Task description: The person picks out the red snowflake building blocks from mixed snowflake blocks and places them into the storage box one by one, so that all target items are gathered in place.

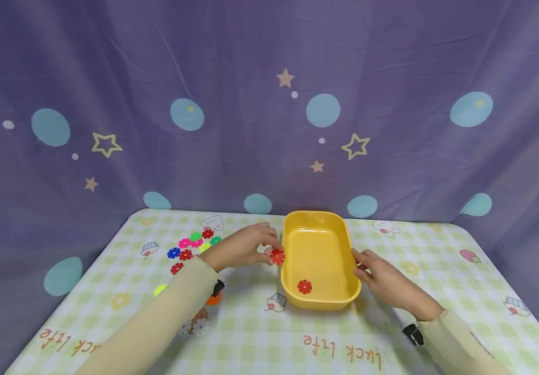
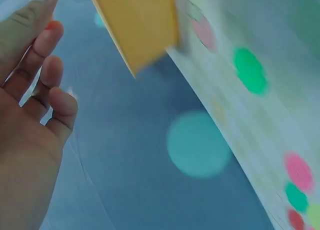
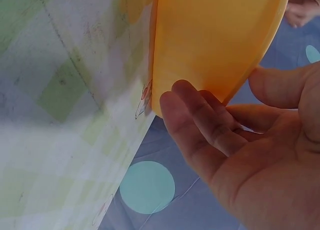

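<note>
Red, a notched disc (image 1: 277, 257) is pinched in the left hand (image 1: 253, 246) at the left rim of the yellow tray (image 1: 321, 250), whose long axis runs away from the person; the farther right hand (image 1: 384, 278) grips the tray's right rim.

A purple curtain (image 1: 241, 177), printed with teal ovals (image 1: 323, 110) and stars (image 1: 285, 78), hangs beyond the far edge and rounded far corners of the green-checked table (image 1: 438, 265).

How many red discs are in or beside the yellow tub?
2: one disc inside the tub, another disc in the left hand, at the rim; more may be hidden.
</note>
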`<state>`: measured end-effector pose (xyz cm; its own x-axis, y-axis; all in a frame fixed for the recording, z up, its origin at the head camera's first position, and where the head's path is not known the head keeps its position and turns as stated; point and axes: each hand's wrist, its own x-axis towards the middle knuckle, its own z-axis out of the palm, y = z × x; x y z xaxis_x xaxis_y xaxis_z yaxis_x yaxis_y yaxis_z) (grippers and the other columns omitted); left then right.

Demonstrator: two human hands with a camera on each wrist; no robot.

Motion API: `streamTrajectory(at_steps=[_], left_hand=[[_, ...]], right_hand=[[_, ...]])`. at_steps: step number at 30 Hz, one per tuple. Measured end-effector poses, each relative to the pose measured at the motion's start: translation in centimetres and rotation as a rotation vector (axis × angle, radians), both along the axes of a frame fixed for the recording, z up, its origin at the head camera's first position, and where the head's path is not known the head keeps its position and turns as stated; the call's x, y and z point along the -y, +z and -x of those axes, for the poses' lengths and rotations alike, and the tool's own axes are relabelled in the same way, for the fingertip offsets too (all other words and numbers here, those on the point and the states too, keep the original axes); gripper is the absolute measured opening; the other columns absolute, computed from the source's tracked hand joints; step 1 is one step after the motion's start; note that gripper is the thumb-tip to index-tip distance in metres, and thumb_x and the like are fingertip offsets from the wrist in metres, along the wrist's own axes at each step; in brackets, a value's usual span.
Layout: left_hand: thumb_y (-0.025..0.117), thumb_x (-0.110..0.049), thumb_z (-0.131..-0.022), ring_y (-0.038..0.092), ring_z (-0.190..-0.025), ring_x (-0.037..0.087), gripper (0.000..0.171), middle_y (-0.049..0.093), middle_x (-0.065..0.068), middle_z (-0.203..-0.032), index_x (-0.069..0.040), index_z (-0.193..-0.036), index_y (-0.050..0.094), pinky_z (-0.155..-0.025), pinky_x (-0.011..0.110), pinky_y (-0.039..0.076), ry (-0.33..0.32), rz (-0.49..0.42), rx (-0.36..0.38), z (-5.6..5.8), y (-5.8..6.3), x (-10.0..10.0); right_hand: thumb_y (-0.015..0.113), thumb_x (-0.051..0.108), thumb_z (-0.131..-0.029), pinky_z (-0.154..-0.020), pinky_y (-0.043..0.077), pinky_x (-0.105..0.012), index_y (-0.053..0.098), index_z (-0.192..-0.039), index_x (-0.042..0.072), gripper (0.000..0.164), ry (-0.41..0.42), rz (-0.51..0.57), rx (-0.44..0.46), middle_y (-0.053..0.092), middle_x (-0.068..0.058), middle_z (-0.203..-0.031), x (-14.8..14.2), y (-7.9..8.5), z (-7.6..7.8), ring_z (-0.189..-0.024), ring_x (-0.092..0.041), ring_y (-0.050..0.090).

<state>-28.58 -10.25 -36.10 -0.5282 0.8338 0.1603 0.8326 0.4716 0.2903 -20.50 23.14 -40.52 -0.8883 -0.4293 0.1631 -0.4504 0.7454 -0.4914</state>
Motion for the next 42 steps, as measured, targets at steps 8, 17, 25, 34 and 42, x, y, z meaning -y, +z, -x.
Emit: streamTrajectory(at_steps=[8, 17, 25, 34, 42], left_hand=[[0.082, -0.018, -0.075, 0.051, -0.089, 0.012, 0.026, 0.061, -0.012, -0.092, -0.019, -0.100, 0.075, -0.087, 0.022, 0.039, -0.085, 0.206, -0.002, 1.7, -1.3, -5.7], [0.083, -0.017, -0.073, 0.052, -0.077, 0.007, 0.018, 0.060, -0.013, -0.081, -0.021, -0.089, 0.075, -0.073, 0.017, 0.043, 0.037, 0.367, 0.080, 2.6, -2.6, -7.8], [0.080, -0.016, -0.076, 0.050, -0.080, 0.010, 0.022, 0.058, -0.010, -0.087, -0.021, -0.096, 0.073, -0.077, 0.021, 0.044, 0.104, 0.464, -0.014, 1.9, -2.6, -7.8], [0.072, -0.022, -0.084, 0.049, -0.100, 0.016, 0.027, 0.061, -0.002, -0.105, -0.014, -0.109, 0.071, -0.091, 0.030, 0.040, 0.145, 0.203, -0.132, 0.9, -0.7, -3.6], [0.075, -0.019, -0.082, 0.052, -0.100, 0.023, 0.025, 0.062, 0.002, -0.104, -0.012, -0.106, 0.071, -0.090, 0.039, 0.043, 0.326, 0.147, -0.039, 0.3, -0.4, 6.4]], right_hand=[[0.056, 0.006, -0.095, -0.073, 0.046, -0.029, 0.036, -0.138, -0.012, 0.051, -0.002, 0.001, -0.005, 0.055, -0.006, -0.105, 0.6, 0.2, 0.2, -0.096, -0.015, 0.057], [0.055, 0.005, -0.095, -0.075, 0.047, -0.030, 0.035, -0.138, -0.012, 0.051, 0.026, -0.008, -0.018, 0.055, -0.007, -0.107, 1.4, 0.8, 0.1, -0.095, -0.015, 0.057], [0.055, 0.005, -0.095, -0.078, 0.048, -0.032, 0.035, -0.138, -0.012, 0.051, 0.030, 0.008, -0.014, 0.054, -0.005, -0.107, 1.7, 0.7, 0.2, -0.100, -0.019, 0.058], [0.055, 0.004, -0.095, -0.079, 0.048, -0.033, 0.036, -0.137, -0.012, 0.050, 0.026, 0.007, -0.023, 0.055, -0.006, -0.104, 1.9, 0.3, 0.3, -0.098, -0.018, 0.058], [0.056, 0.001, -0.092, -0.071, 0.045, -0.028, 0.040, -0.135, -0.012, 0.048, -0.010, -0.020, -0.056, 0.048, 0.003, -0.087, 1.0, 0.4, -0.2, -0.081, -0.008, 0.052]])
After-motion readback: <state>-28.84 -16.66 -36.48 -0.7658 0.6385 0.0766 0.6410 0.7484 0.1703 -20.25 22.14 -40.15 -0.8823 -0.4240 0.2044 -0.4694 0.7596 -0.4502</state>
